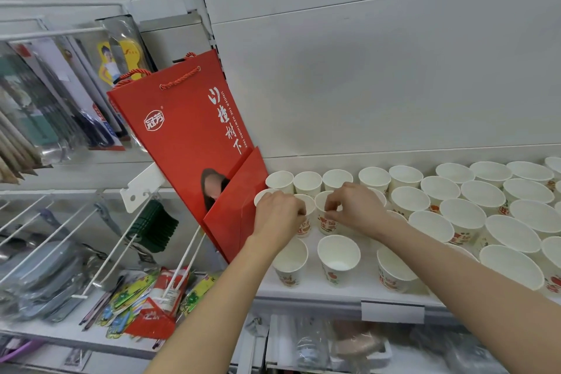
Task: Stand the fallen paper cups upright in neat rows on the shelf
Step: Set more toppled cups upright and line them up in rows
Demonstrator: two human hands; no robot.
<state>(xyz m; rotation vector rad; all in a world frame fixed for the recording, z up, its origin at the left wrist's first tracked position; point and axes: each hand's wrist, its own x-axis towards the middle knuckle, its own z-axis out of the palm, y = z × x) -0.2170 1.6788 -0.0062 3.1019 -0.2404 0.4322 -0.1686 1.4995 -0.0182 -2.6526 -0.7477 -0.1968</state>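
Several white paper cups with red print stand upright in rows on the white shelf (315, 290). My left hand (277, 214) pinches the rim of a cup (305, 223) in the second row from the back, near the shelf's left end. My right hand (353, 206) pinches the rim of the neighbouring cup (326, 223) just to its right. Both cups stand upright. In the front row stand a cup (290, 264), a cup (338, 258) and another cup (394, 270), with gaps between them. No fallen cup is visible.
A tall red paper gift bag (185, 133) leans at the shelf's left end, touching the leftmost cups. Left of it, white wire hooks (127, 237) hold packaged goods. More packets lie on the lower shelf (151, 300). A white back panel (394, 85) rises behind the cups.
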